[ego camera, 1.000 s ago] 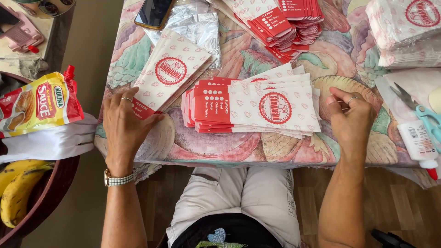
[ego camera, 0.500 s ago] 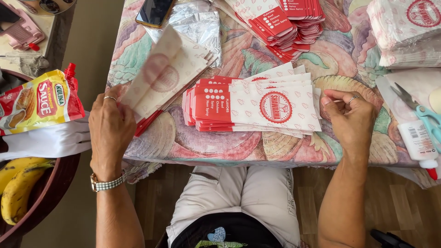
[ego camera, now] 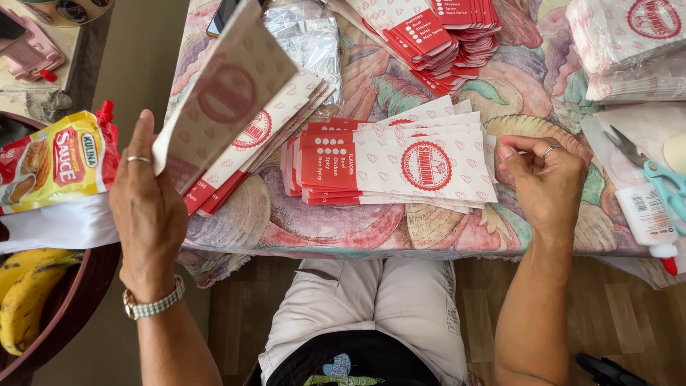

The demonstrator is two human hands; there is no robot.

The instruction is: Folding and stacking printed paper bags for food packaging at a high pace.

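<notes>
My left hand (ego camera: 146, 214) pinches one paper sleeve (ego camera: 225, 89), lifted clear above its stack (ego camera: 250, 150) for a look; my right hand (ego camera: 547, 186), fingers curled and empty, rests on the bench (ego camera: 400, 236) beside the middle pile (ego camera: 389, 168).

1. A stack of paper bags (ego camera: 400, 168) lies on the table (ego camera: 343, 229) in the middle.
2. Another pile of bags (ego camera: 268, 136) lies just left of it.
3. The glue bottle (ego camera: 647, 218) and scissors (ego camera: 654, 175) lie on the right.
4. Bananas (ego camera: 25, 300) sit in a bowl (ego camera: 78, 300) far left.
</notes>
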